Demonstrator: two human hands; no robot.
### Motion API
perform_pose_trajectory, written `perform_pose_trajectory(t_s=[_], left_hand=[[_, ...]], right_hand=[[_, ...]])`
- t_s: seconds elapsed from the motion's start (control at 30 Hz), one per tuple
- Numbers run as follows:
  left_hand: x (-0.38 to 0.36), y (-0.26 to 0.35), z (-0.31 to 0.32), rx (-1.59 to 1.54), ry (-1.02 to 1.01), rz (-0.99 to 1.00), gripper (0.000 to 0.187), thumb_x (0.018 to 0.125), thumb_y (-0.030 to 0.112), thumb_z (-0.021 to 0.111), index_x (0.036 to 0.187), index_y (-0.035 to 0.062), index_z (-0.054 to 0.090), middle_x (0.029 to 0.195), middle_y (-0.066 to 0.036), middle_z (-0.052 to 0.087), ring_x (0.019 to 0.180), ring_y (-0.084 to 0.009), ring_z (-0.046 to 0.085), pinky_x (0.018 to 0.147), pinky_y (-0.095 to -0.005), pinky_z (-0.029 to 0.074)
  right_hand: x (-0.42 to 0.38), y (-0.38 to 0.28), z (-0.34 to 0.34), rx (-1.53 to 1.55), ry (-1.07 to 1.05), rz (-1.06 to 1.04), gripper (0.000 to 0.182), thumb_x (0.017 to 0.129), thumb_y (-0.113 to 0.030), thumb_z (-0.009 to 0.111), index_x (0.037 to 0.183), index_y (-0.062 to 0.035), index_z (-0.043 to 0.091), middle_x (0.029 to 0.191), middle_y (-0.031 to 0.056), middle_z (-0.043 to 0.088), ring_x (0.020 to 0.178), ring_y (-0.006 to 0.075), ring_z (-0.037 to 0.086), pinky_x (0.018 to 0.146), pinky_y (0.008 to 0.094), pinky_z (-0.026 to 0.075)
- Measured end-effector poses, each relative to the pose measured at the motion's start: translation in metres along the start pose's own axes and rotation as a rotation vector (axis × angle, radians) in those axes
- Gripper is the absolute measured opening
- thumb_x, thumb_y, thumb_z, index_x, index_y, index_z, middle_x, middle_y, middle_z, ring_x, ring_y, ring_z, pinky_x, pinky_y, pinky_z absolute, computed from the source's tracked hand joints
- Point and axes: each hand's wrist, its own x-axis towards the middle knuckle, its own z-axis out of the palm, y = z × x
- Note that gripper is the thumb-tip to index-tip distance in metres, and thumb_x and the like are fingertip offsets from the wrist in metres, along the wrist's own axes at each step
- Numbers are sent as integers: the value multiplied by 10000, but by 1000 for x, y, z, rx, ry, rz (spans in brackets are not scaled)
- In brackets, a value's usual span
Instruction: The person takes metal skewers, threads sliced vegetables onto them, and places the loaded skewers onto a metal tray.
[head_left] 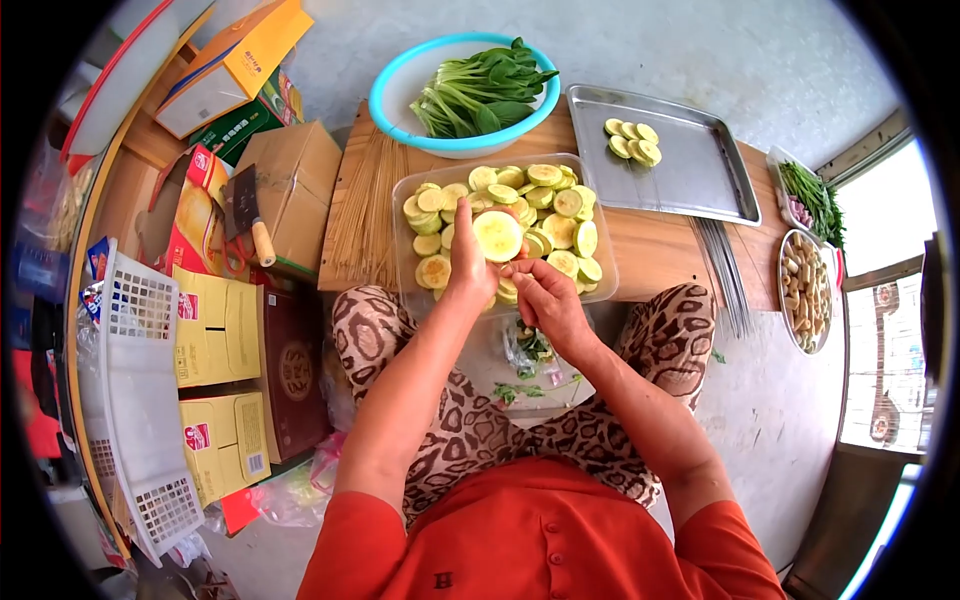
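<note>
- The left hand [468, 268] is raised over the near edge of the bench [660, 250], its fingers closed on a large pale-green zucchini slice [497, 236], which it holds upright above the clear plastic container [604, 285].
- The right hand [545, 295] sits just beside the left, at the container's near rim; its fingers are curled and pinched together at the tips, though what they pinch (something thin, if anything) cannot be made out.
- The container stands at the middle of the bench's near edge and is heaped with more zucchini slices [545, 205].
- Toward the far right of the bench lies a metal tray [700, 170] with a few slices [633, 140] in its far-left corner.
- At the far edge, overhanging it, sits a blue-rimmed bowl [390, 95] of leafy greens [480, 95].
- A bundle of bamboo skewers [365, 215] lies along the left end of the bench; metal skewers [728, 275] lie at the right end.
- Beside the left end, a cleaver [245, 210] rests on cardboard boxes [295, 180].
</note>
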Motion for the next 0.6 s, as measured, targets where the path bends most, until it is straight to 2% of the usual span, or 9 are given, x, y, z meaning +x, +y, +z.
perform_pose_trajectory(t_s=[0.2, 0.27, 0.3, 0.33, 0.4, 0.47, 0.6], left_hand=[[-1, -6, -5, 25, -92, -54, 618, 908, 615, 314, 964, 59, 576, 847, -75, 619, 713, -238, 606, 575, -340, 491], [-3, -7, -4, 32, -195, -49, 667, 906, 639, 293, 1052, 52, 573, 878, -78, 628, 765, -230, 610, 630, -349, 495], [-3, -6, -4, 75, -205, -32, 727, 896, 671, 275, 1143, 45, 551, 944, -91, 628, 813, -228, 614, 682, -346, 494], [-5, -7, 5, 97, -104, 18, 758, 891, 684, 272, 1202, 37, 516, 1012, -103, 614, 857, -230, 615, 709, -341, 492], [3, -4, -12, 273, -94, 73, 741, 898, 670, 282, 1214, 34, 498, 1041, -106, 601, 877, -225, 612, 728, -350, 493], [2, 2, -13, 336, 29, 189, 717, 922, 635, 276, 1218, 19, 491, 981, -107, 590, 799, -188, 601, 726, -323, 496], [9, 6, -32, 371, 112, 227, 588, 936, 553, 367, 1168, 39, 532, 975, -85, 596, 782, -168, 593, 682, -305, 498]], right_hand=[[-5, 2, -7, 48, -34, 1, 151, 951, -130, 487, 986, -14, 578, 560, -45, 434, 451, 45, 396, 421, 202, 303], [-7, -2, -13, 43, 0, -14, 154, 952, -139, 492, 981, -20, 585, 554, -48, 423, 448, 45, 380, 421, 201, 289], [-5, -5, -20, 88, 32, -21, 155, 952, -143, 495, 979, -22, 588, 552, -48, 422, 447, 45, 372, 421, 200, 279], [-3, -6, -27, 135, 65, -29, 157, 952, -146, 497, 977, -24, 592, 550, -48, 420, 446, 45, 364, 421, 199, 268], [-1, -9, -46, 201, 179, -43, 167, 957, -164, 489, 974, -36, 595, 540, -52, 403, 444, 39, 330, 419, 197, 238], [-2, -17, -65, 276, 293, -64, 164, 958, -173, 485, 978, -47, 589, 535, -53, 385, 440, 41, 303, 415, 202, 219], [-10, -26, -96, 439, 358, -79, 160, 954, -177, 494, 989, -45, 578, 535, -47, 378, 440, 46, 296, 413, 200, 210]])
